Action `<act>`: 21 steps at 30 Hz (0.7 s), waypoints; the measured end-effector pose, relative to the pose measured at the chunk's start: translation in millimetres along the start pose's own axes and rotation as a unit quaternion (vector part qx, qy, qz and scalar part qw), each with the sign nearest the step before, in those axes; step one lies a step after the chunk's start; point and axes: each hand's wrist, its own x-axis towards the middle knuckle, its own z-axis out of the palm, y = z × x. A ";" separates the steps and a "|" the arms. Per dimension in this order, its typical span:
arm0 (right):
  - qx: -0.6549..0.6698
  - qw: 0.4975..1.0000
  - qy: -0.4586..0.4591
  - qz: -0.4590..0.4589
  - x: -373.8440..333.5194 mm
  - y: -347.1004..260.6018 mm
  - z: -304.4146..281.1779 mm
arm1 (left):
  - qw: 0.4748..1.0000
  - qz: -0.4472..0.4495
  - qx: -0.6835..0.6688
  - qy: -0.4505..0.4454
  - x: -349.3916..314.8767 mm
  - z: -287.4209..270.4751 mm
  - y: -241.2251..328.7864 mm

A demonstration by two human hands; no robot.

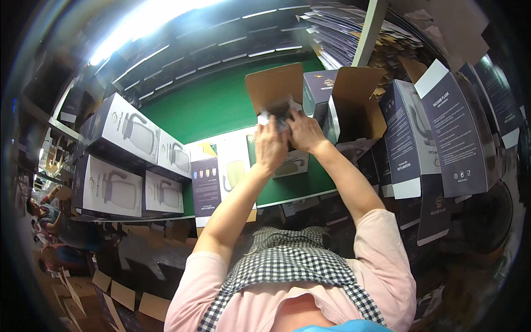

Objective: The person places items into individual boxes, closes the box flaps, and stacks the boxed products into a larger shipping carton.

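The left hand and right hand are resting close together, fingers bending over a clear bag; whether they are gripping or merely touching it, one cannot tell. The bag is sitting at the mouth of an open box, whose brown flap is standing up behind. Leftward, a flat carton is lying on the green table, and white boxes are standing stacked beyond.

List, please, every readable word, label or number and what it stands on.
Wording not copied:
White cardboard cartons stacked left: large lettering readable.
Open purple-and-white cartons, right: lettering readable; paragraphs too small.
Brown-flapped central cardboard carton: print too small.
Purple carton right of it: lettering readable.
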 end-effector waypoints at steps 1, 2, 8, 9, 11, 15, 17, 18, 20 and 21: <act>0.005 1.000 -0.006 -0.014 -1.1 -2.4 2.0 | 0.997 0.049 -0.044 -0.049 1.7 5.6 1.6; 0.007 1.000 -0.008 -0.027 -2.1 -4.4 -1.3 | 0.994 0.002 -0.111 -0.019 -2.1 11.1 8.1; 0.597 0.766 -0.205 0.125 -1.8 30.3 -19.2 | 0.962 -0.106 -0.182 -0.176 11.8 -1.9 5.1; 0.497 0.837 -0.118 0.196 0.7 27.9 -18.5 | 0.960 -0.085 -0.154 -0.219 15.5 -7.3 9.1; 0.260 0.911 0.061 0.314 20.3 8.6 -21.5 | 0.987 0.049 -0.038 -0.147 6.5 20.4 -3.6; 0.449 0.802 0.358 0.163 55.3 23.5 -19.0 | 0.992 0.029 -0.019 -0.121 3.2 26.0 6.2; 0.491 0.820 0.262 0.137 26.5 41.2 -20.4 | 0.971 -0.004 -0.061 -0.230 10.0 -5.3 0.0; 0.489 0.835 0.221 0.120 9.3 26.6 -21.3 | 0.914 -0.104 -0.311 -0.240 1.7 -19.1 -14.5; 0.396 0.903 0.163 0.028 -24.3 26.6 -14.9 | 0.730 -0.203 -0.632 -0.163 -20.6 -28.2 -56.3; 0.301 0.946 0.122 -0.008 -35.6 22.1 -16.7 | 0.663 -0.216 -0.710 -0.097 -37.8 -23.4 -83.8</act>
